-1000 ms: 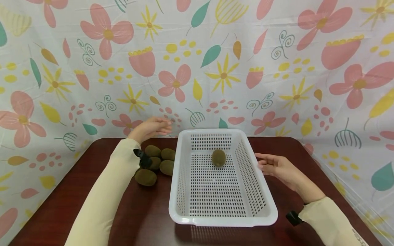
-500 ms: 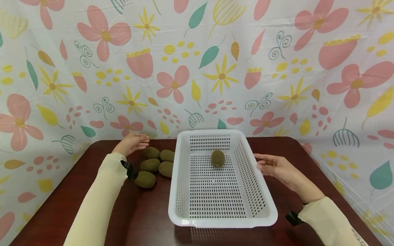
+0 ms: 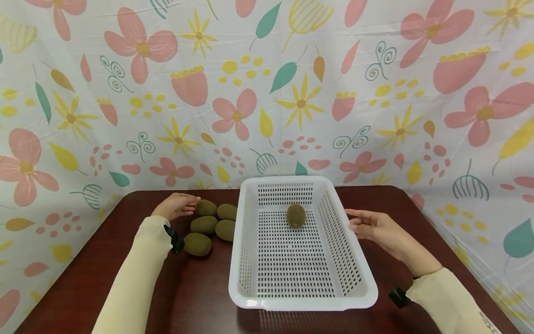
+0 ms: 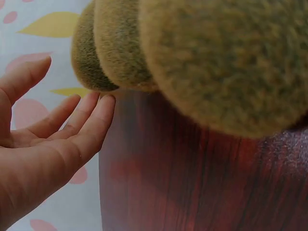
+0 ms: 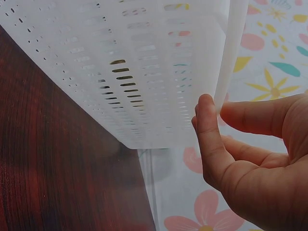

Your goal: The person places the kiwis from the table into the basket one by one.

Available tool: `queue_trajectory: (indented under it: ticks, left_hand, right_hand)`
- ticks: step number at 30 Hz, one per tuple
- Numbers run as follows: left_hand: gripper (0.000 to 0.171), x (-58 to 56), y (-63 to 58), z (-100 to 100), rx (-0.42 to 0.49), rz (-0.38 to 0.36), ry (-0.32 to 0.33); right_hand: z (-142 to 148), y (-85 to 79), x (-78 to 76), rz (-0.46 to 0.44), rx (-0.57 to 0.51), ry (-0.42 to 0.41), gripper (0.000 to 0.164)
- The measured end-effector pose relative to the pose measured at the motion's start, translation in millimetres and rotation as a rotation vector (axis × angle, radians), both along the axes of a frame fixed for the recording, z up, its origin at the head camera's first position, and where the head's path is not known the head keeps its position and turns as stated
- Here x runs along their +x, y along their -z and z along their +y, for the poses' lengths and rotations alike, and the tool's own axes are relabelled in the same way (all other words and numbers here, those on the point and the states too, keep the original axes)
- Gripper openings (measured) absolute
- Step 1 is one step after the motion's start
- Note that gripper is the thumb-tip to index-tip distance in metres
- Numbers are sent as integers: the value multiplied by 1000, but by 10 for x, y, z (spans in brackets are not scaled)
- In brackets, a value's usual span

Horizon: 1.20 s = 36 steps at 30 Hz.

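My left hand [image 3: 177, 205] is at the far left end of a group of brown fuzzy kiwis [image 3: 203, 225]. Its fingertips come right up to the farthest kiwi [image 3: 206, 208], with thumb and fingers spread apart and nothing between them in the left wrist view. A white perforated plastic basket [image 3: 306, 304] stands on the table, with a single kiwi [image 3: 296, 216] lying toward its far end. At the basket's right side, my right hand [image 3: 377, 229] pinches the rim [image 5: 231, 62] between thumb and fingers.
The kiwis lie close together on the dark red wooden table [image 3: 196, 297], right beside the basket's left wall. A white cloth with a flower print [image 3: 267, 93] hangs behind the table and along its sides.
My left hand has moved left and down, away from the basket, to the outer side of the kiwis. My right hand stays at the basket's rim.
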<state>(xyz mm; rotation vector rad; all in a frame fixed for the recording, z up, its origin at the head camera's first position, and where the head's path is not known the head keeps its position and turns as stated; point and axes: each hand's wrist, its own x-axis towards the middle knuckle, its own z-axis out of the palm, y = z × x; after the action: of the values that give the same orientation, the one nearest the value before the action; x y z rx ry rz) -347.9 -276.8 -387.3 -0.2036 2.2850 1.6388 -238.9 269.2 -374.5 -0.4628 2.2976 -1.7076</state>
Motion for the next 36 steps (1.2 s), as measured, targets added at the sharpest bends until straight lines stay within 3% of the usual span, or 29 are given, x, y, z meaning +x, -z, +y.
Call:
queue_trajectory:
  ticks: [8,19,29,36]
  left_hand:
    - [64,0,30,62,-44,-16,36]
    - [72,-12,60,100,-101,-73,39]
    - [73,-13,17,122,-116,-64,63]
    - [63,10,11,145,-148,-32,50]
  right_hand:
    - [0,7,-7,2,4,9,59]
    - [3,6,-7,-4,-5,0,60]
    - [-3,3,-7,11,-18,2,59]
    - [-9,-5,6,-2,-16,-3,58]
